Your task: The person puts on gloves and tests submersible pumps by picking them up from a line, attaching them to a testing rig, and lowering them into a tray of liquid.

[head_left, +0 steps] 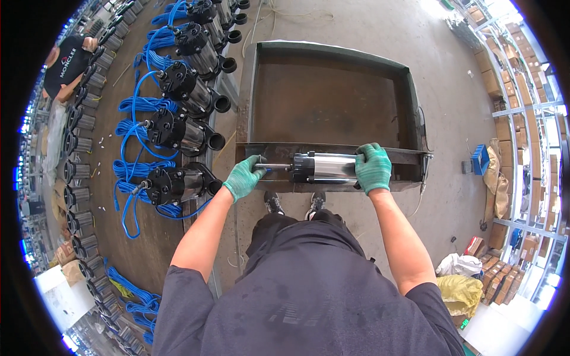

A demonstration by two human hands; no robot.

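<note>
While lying crosswise on the near rim of the steel tray (415,107), the pump body (323,168) runs left to right. Left hand (243,177): fingers curled round its protruding shaft (273,167). Right hand (373,167): clamped over the opposite end, equally near.

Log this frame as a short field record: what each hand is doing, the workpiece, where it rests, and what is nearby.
Left hand: green glove, closed on a shaft-like tool at the pump's left end
Right hand: green glove, gripping the pump's right end
Workpiece: steel-bodied pump, black cap, lying horizontal
Support: front rim of the metal tray
Left side: row of finished pumps with coiled blue cables on a workbench
Right side: shelves of cardboard boxes
Others: a person at far upper left
</note>
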